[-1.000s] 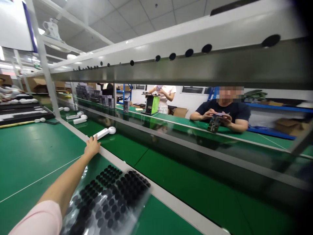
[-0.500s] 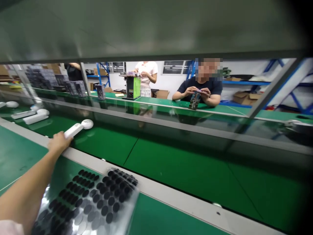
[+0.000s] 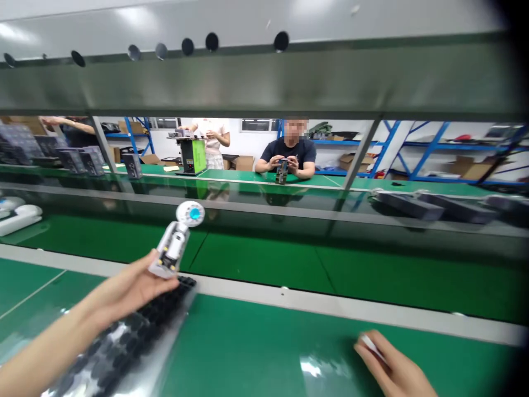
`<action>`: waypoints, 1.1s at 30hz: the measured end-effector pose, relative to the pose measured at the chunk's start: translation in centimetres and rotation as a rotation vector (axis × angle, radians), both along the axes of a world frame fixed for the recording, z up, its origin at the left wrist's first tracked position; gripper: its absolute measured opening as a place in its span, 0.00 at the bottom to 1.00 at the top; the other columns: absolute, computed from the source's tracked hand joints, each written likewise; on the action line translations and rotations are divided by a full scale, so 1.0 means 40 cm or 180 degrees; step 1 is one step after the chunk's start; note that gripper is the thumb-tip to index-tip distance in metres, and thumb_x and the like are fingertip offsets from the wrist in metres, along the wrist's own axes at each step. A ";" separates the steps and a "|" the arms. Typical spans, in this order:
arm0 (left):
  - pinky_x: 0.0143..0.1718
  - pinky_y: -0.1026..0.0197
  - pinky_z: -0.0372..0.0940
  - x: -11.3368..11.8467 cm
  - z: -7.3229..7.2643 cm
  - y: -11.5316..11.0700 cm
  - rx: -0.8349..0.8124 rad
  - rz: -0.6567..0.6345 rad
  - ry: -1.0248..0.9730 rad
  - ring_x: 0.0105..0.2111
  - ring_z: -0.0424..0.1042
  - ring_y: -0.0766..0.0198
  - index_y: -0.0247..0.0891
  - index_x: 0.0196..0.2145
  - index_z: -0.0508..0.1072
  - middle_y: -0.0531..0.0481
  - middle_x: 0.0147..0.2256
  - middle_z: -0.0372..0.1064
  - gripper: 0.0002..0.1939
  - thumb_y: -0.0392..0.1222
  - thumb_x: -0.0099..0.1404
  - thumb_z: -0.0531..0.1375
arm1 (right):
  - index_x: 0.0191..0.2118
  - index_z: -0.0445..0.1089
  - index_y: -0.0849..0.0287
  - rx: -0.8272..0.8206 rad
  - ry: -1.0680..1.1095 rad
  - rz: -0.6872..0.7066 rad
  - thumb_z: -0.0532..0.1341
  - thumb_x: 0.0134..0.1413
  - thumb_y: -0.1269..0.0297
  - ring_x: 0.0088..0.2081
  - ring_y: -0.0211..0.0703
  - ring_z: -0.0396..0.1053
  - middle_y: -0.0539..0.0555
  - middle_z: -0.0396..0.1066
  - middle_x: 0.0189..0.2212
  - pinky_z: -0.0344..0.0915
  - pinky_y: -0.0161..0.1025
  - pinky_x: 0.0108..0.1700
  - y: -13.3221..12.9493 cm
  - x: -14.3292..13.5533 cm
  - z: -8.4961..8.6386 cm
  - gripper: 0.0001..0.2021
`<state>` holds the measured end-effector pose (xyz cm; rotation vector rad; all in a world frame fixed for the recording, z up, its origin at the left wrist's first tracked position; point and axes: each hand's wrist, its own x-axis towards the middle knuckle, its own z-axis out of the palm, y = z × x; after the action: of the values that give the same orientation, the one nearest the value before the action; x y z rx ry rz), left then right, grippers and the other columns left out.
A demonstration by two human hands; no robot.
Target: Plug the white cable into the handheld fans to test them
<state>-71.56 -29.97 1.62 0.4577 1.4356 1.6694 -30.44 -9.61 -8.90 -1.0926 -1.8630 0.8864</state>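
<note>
My left hand grips a white handheld device by its lower end, over the near edge of the belt. The device has a round head with a teal centre, and its body shows exposed inner parts. Beneath that hand lies a clear plastic sheet with black round pads, partly hidden by my forearm. At the lower right, my right hand is closed on a small flat white piece, just above the green table. What that piece is, I cannot make out.
More white devices lie on the green belt at the left. Dark elongated boxes rest beyond it at the right. A metal shelf with black discs along its edge hangs overhead. Co-workers are across the line.
My left hand has lifted the white device off the belt, brought it nearer and turned its inner side towards me. My right hand has come into view with the small white piece. The view has swung right.
</note>
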 end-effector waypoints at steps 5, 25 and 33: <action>0.35 0.53 0.70 0.458 -0.013 -0.026 0.0324 -0.1921 -0.1691 0.31 0.70 0.61 0.42 0.55 0.62 0.47 0.32 0.69 0.23 0.45 0.63 0.58 | 0.44 0.68 0.52 -0.1022 0.1056 0.0504 0.61 0.46 0.46 0.15 0.29 0.43 0.54 0.71 0.36 0.42 0.32 0.16 -0.056 0.005 0.201 0.21; 0.24 0.62 0.67 0.819 -0.053 0.018 -0.0760 -0.1756 -0.1348 0.21 0.69 0.64 0.34 0.34 0.68 0.47 0.25 0.70 0.23 0.60 0.62 0.52 | 0.39 0.65 0.55 -0.1250 0.0345 0.1486 0.65 0.45 0.55 0.30 0.37 0.65 0.49 0.69 0.32 0.62 0.33 0.29 -0.154 0.063 0.274 0.16; 0.24 0.64 0.66 0.788 -0.105 0.017 -0.0631 -0.1569 -0.1093 0.21 0.69 0.64 0.34 0.34 0.70 0.46 0.24 0.70 0.26 0.63 0.61 0.51 | 0.38 0.64 0.59 -0.1617 -0.0023 0.1522 0.46 0.57 0.47 0.15 0.31 0.40 0.45 0.61 0.19 0.41 0.32 0.16 -0.110 0.110 0.165 0.20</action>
<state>-40.04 -29.27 -2.60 0.3558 1.1083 1.1340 -26.04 -14.00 -2.29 -0.9380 -1.9949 1.7017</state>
